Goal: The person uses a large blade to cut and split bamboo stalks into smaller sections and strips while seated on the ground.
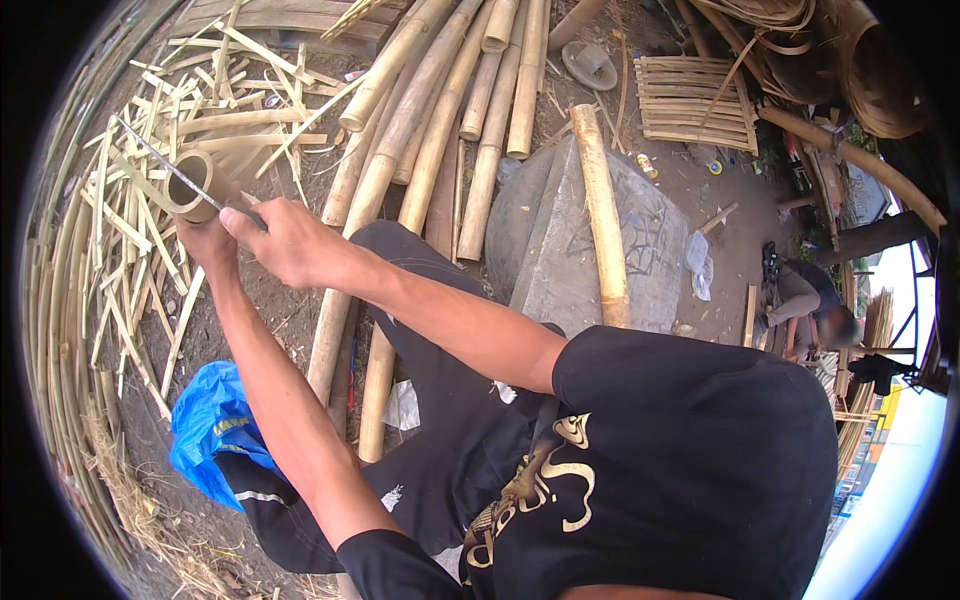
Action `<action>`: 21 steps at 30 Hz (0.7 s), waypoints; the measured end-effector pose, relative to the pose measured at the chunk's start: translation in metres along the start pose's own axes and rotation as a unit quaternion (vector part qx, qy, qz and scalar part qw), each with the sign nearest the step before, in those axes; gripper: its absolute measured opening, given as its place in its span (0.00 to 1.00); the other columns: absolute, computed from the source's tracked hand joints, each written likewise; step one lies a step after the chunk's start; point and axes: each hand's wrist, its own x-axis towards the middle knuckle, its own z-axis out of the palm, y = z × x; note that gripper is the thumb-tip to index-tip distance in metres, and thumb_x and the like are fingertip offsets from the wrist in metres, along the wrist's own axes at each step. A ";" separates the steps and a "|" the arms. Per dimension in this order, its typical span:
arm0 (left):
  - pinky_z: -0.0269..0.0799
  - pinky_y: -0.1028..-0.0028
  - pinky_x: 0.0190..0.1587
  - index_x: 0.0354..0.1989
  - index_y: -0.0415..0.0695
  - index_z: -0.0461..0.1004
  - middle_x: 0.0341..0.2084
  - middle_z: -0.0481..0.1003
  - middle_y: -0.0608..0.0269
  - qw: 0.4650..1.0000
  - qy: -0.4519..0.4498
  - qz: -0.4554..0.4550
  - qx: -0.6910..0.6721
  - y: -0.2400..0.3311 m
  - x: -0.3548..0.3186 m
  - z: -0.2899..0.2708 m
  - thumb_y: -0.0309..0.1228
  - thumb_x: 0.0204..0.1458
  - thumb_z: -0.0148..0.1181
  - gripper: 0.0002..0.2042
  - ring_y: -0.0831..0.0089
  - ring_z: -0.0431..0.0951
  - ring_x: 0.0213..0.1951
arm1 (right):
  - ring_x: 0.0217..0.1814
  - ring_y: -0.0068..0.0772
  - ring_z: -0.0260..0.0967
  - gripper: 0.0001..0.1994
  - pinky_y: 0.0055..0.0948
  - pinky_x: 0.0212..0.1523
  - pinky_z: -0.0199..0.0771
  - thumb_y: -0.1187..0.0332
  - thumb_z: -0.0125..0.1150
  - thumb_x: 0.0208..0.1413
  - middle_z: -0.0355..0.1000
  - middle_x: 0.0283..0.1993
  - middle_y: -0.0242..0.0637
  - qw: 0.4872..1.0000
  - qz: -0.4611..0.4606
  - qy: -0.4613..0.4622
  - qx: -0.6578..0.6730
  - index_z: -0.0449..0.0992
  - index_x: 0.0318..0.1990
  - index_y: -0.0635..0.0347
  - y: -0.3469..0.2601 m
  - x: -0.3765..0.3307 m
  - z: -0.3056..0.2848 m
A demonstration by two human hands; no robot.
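Note:
A short bamboo tube (208,170) sits at the left of the head view, its hollow end facing me. My left hand (207,242) is closed round its near side. In my right hand (285,242) is the dark handle of a long, thin-bladed knife (160,157). Its blade slants up and left across the mouth of the tube. A pale strip lies close beside the rim; whether it is joined to the tube I cannot tell. Both hands are close together, the right one just right of the left.
Split bamboo strips (140,235) are heaped beyond and beside my hands. Long bamboo poles (400,130) lie ahead. A grey concrete block (600,240) has another pole (600,210) across it. A blue plastic bag (212,420) lies by my leg. Another person (805,300) crouches far right.

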 end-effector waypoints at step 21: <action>0.77 0.73 0.39 0.43 0.39 0.77 0.35 0.81 0.63 0.999 0.006 -0.047 -0.016 0.014 0.000 -0.018 0.23 0.42 0.77 0.19 0.75 0.80 0.35 | 0.24 0.33 0.70 0.32 0.43 0.31 0.69 0.44 0.48 0.67 0.68 0.18 0.44 0.998 0.001 0.004 0.067 0.75 0.28 0.71 -0.008 -0.011 0.020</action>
